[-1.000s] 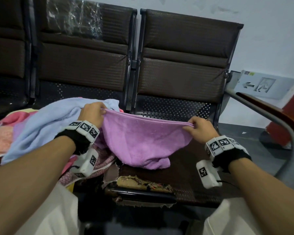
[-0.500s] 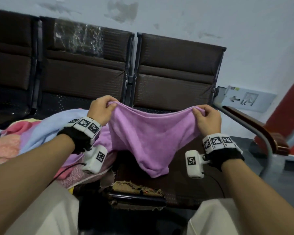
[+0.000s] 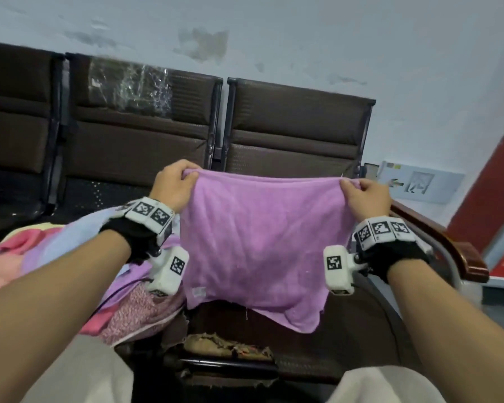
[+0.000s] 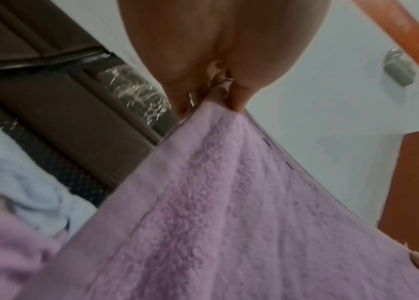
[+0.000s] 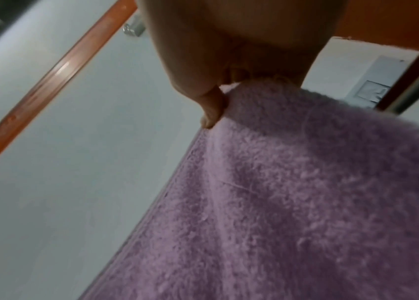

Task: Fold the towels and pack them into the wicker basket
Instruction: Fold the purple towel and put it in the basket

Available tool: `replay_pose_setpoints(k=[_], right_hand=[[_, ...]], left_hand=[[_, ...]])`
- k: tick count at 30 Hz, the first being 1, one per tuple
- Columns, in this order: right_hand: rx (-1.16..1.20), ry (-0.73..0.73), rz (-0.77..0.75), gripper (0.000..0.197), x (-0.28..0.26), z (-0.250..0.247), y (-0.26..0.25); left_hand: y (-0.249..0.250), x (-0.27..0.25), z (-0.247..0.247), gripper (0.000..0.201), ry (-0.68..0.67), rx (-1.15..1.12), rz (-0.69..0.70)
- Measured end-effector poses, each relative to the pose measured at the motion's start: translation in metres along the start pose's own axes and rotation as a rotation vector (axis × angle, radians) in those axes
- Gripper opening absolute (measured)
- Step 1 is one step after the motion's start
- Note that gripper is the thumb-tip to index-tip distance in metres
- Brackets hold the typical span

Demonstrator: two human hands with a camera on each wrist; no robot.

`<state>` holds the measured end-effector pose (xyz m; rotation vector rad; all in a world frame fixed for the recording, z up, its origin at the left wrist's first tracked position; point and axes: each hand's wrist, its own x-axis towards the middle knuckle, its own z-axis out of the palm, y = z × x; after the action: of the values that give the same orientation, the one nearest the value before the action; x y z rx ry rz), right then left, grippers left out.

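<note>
A purple towel (image 3: 262, 242) hangs stretched out in the air above a brown bench seat (image 3: 346, 338). My left hand (image 3: 176, 184) pinches its top left corner, and my right hand (image 3: 364, 193) pinches its top right corner. The left wrist view shows the left hand (image 4: 218, 87) with the purple towel (image 4: 228, 213) falling away from its fingertips. In the right wrist view the right hand (image 5: 226, 89) grips the purple towel (image 5: 306, 192) the same way. The towel's lower edge hangs uneven, with one corner lower at the right. No wicker basket is in view.
A heap of other towels (image 3: 41, 248), light blue, pink and patterned, lies on the seat to the left. Brown padded bench backs (image 3: 297, 126) stand behind. A wooden armrest (image 3: 437, 242) on a metal tube runs along the right. The seat's front edge (image 3: 227, 347) is torn.
Both hands have lifted the purple towel up off the seat and pulled its top edge taut; it now hangs free and spread out instead of bunched on the seat.
</note>
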<state>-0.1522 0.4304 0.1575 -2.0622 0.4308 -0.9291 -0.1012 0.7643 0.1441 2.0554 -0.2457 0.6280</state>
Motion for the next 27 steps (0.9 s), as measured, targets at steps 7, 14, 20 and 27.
replay_pose_setpoints(k=[7,14,20,27], right_hand=[[0.118,-0.077,0.220,0.010,-0.011,0.047,0.067],[0.346,-0.262,0.320,0.017,-0.020,0.081,0.099],[0.435,-0.558,0.274,0.026,-0.040,0.094,0.081],[0.729,-1.136,0.335,0.028,-0.054,0.102,0.063]], left_hand=[[-0.050,-0.003,0.056,0.021,-0.152,-0.110,-0.257],[-0.090,-0.009,0.086,0.030,-0.213,-0.166,-0.261],[-0.112,-0.010,0.091,0.012,-0.154,-0.266,-0.334],[-0.101,-0.015,0.097,0.010,-0.239,-0.394,-0.330]])
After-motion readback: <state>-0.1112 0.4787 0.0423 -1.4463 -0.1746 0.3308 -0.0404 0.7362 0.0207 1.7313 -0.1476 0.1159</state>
